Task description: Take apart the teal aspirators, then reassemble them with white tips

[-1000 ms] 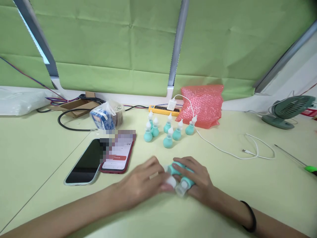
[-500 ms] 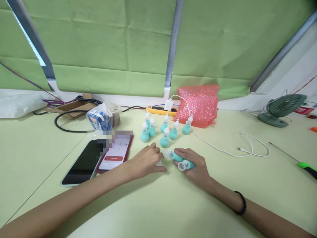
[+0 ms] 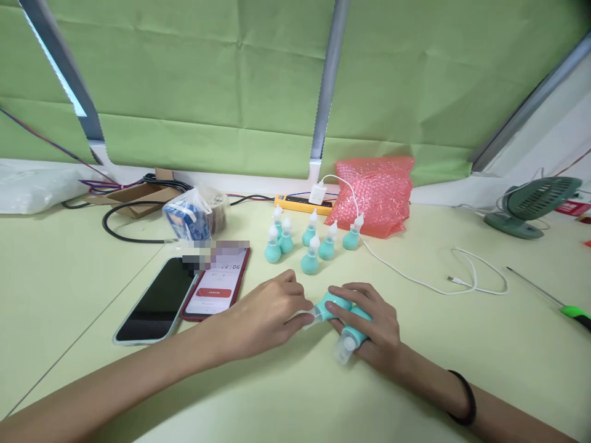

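Observation:
Two teal nasal aspirators are in my right hand [image 3: 376, 320], its fingers wrapped around their bulbs. The upper aspirator [image 3: 333, 304] points left, towards my left hand [image 3: 277, 311]. My left thumb and fingers are closed on the clear end of that aspirator, and they partly hide it. The lower aspirator [image 3: 355, 329] tilts down and left, its clear open-looking end [image 3: 344, 349] free and slightly blurred. Beyond my hands, several teal aspirators with white tips stand upright on the table, the nearest aspirator [image 3: 309, 258] just past my fingers.
Two phones, a dark-screened phone [image 3: 154, 301] and a red-cased phone [image 3: 215, 289], lie left of my left forearm. Behind are a yellow power strip [image 3: 295, 205] and a pink bubble-wrap bag [image 3: 376, 197]. A white cable [image 3: 415, 285], a screwdriver [image 3: 575, 312] and a green fan [image 3: 530, 206] are rightward.
My left hand has moved right and closed on the clear end of the upper aspirator. My right hand has shifted slightly nearer to me, turning the two aspirators so their ends point lower.

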A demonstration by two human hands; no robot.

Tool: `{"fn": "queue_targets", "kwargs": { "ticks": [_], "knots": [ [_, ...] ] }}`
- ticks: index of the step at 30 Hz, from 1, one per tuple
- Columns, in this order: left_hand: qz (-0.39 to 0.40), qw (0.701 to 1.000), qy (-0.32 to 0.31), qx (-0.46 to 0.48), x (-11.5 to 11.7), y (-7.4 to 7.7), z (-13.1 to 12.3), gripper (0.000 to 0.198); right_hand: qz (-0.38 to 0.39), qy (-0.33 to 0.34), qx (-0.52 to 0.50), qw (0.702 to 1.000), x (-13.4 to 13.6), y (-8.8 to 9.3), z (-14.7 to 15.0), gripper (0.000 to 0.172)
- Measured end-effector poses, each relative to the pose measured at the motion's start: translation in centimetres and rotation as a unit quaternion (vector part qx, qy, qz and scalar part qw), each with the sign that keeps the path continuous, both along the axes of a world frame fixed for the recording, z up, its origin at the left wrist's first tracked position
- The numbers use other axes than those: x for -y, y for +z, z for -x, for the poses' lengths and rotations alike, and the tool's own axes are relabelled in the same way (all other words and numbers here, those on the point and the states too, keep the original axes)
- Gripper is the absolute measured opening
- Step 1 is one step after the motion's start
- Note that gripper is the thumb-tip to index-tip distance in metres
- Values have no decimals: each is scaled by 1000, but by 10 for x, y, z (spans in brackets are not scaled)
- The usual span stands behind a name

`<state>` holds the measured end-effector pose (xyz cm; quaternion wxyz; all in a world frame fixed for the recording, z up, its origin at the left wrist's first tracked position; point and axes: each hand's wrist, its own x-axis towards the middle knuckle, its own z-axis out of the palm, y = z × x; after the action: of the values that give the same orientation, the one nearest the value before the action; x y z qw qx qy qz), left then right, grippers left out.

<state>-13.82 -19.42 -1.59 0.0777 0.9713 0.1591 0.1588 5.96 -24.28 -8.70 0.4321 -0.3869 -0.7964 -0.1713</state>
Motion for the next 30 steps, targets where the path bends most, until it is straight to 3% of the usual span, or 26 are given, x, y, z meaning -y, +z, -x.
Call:
{"fn": "queue_targets", "kwargs": {
  "ticks": [5, 13, 17, 23, 30],
  "knots": [
    [-78, 997, -21, 11, 3, -9, -1, 23, -25, -37, 88, 995, 3, 0, -6, 31],
    [11, 999, -53, -2, -4, -2, -1, 18, -45, -64, 174, 982, 9, 7, -10, 26],
    [-88, 993, -65, -40, -2, -3, -2, 24, -65, -49, 202, 976, 11, 14, -7, 21],
    [-249, 957, -97, -109, 8, 1, -1, 21, -63, -43, 224, 972, 13, 15, -8, 24],
    [-265, 955, -83, -106, 4, -2, -1, 20, -50, -72, 218, 972, 9, 5, -8, 26]
  ]
}}
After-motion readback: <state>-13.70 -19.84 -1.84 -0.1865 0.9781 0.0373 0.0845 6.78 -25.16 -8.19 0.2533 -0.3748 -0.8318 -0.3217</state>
